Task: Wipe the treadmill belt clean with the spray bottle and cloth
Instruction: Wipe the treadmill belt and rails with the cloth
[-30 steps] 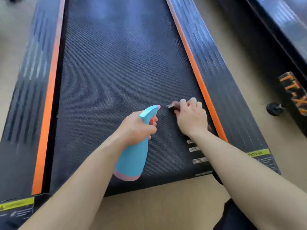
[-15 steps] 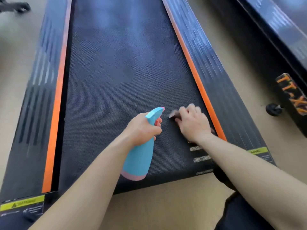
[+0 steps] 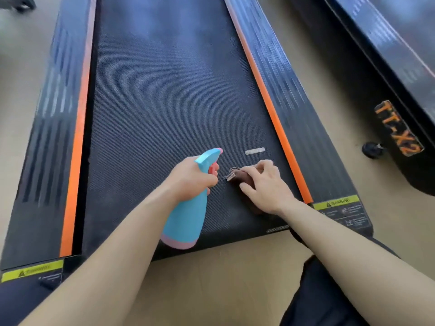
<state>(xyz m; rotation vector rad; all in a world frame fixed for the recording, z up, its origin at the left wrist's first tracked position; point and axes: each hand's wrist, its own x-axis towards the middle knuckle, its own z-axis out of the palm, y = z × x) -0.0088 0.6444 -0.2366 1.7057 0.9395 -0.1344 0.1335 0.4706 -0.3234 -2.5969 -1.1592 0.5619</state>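
The black treadmill belt (image 3: 164, 95) runs away from me between two orange strips. My left hand (image 3: 191, 178) grips a light-blue spray bottle (image 3: 186, 222) with a pink base by its neck, nozzle pointing forward over the belt. Just to its right, my right hand (image 3: 266, 187) presses a dark brown cloth (image 3: 244, 178) flat on the belt near the rear right corner. Most of the cloth is hidden under the palm. A white dash mark (image 3: 255, 151) on the belt shows just beyond the fingers.
Black side rails (image 3: 294, 95) with orange edging (image 3: 270, 107) flank the belt, with yellow warning labels (image 3: 336, 203) at the rear ends. A second black machine marked TT-X2 (image 3: 397, 130) stands on the right. Tan floor (image 3: 211, 283) lies at the near end by my dark-trousered knee (image 3: 317, 297).
My right hand with the cloth has slid back toward me and slightly right, uncovering a white dash on the belt. The left hand with the bottle kept its place beside it.
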